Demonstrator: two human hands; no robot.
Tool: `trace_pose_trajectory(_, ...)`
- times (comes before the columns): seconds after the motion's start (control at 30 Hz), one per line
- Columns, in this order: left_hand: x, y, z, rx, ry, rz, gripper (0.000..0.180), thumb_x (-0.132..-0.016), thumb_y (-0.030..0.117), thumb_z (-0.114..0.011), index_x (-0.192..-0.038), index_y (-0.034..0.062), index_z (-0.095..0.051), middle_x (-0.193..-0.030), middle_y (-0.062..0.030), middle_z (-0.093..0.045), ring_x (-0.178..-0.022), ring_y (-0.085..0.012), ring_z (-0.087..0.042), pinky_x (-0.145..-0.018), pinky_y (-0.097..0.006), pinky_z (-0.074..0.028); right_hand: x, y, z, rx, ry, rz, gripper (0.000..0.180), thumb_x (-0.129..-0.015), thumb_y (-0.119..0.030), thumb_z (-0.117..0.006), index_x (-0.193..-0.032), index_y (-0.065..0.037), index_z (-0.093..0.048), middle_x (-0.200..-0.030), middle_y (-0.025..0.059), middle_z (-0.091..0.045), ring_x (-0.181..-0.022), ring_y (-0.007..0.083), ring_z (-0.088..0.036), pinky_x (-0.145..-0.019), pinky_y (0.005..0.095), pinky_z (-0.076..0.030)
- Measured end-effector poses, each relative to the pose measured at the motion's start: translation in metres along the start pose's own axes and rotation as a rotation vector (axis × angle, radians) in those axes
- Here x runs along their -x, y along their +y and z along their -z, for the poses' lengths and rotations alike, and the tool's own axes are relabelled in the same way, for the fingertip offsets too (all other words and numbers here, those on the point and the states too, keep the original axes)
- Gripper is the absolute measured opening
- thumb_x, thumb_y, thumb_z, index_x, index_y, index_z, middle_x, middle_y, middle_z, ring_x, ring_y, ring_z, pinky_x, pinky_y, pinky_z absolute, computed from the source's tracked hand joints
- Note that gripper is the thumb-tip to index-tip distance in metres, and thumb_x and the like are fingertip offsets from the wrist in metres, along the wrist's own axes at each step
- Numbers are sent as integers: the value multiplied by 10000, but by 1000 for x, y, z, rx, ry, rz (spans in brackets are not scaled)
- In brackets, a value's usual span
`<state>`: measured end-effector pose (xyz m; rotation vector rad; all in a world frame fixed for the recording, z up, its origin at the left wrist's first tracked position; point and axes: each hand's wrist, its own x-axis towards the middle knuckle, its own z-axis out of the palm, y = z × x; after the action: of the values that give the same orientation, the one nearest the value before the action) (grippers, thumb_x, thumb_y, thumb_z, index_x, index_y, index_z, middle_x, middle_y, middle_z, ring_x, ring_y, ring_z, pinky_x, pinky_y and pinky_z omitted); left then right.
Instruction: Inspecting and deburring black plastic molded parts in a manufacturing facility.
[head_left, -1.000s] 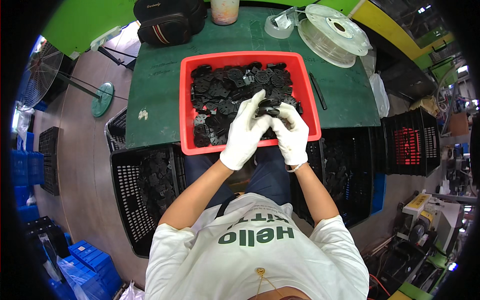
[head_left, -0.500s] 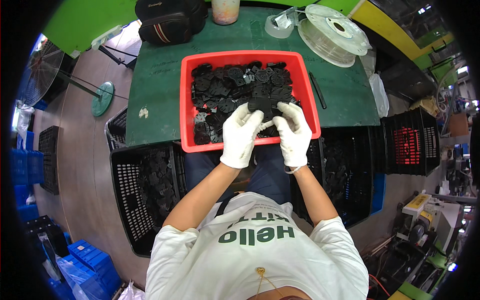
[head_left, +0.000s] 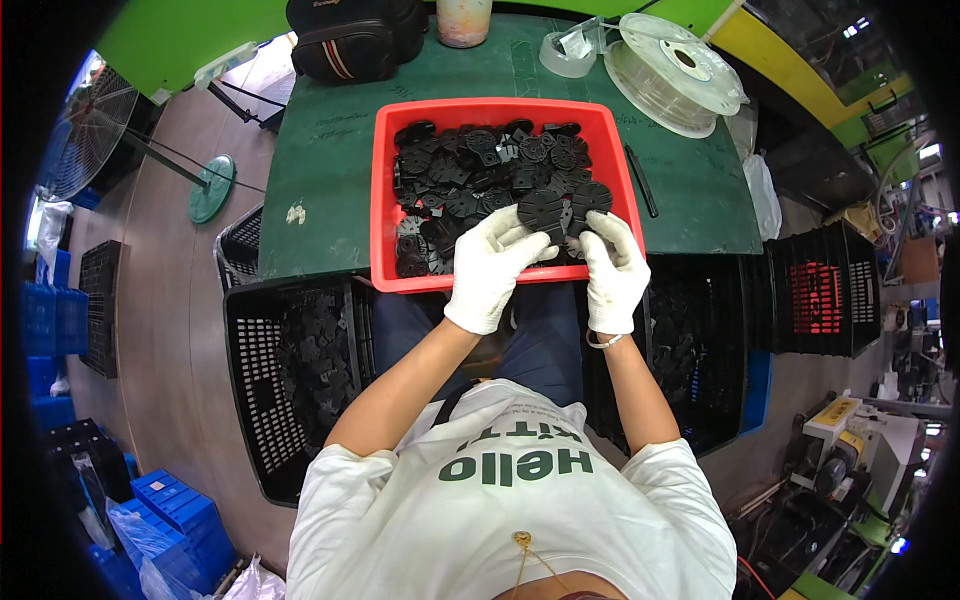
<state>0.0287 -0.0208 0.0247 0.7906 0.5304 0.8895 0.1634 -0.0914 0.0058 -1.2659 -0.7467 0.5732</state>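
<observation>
Both of my hands wear white gloves and are raised over the near right part of a red tray (head_left: 384, 200). Between thumb and fingers, my left hand (head_left: 492, 268) grips a round black plastic part (head_left: 541, 212) with slots in its face. My right hand (head_left: 614, 275) pinches a similar round black plastic part (head_left: 592, 198) just beside it. Whether the two rounds are joined, I cannot tell. Beneath them the tray holds a heap of loose black plastic parts (head_left: 450, 170), some disc-shaped and some angular.
The tray rests on a green table (head_left: 320, 190). Behind it are a black bag (head_left: 350, 45), a cup (head_left: 463, 22), a tape roll (head_left: 566, 55) and a clear spool (head_left: 670, 80). A black pen-like stick (head_left: 641, 180) lies at right. Black crates (head_left: 265, 375) flank my legs.
The black parts in my hands have turned, so two slotted round faces now show. My right hand has shifted right and slightly nearer. The view has moved a little.
</observation>
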Motion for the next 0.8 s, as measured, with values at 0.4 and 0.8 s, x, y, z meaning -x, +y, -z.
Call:
trace_pose_trajectory(0.4,10,4,-3,-58,1,-1,412,-864,-36,-608,-1265,-68,-517,-1150,-158,-625,-995,-195,-642,-838,-319,-578,10,-6,8,-46,36,24,268,-836,63,-658,-1091,37,-581,-1048,104,-619,-868,165,-656,-803,286,-553)
trace_pose_trajectory(0.8,20,9,16,-251,100,-31,275,-930,143,-607,-1157,-8,-576,-967,-59,-635,-819,-100,-606,-651,-222,-507,25,18,99,39,326,30,377,-838,5,-677,-1167,21,-494,-1057,127,-590,-929,176,-610,-814,297,-546)
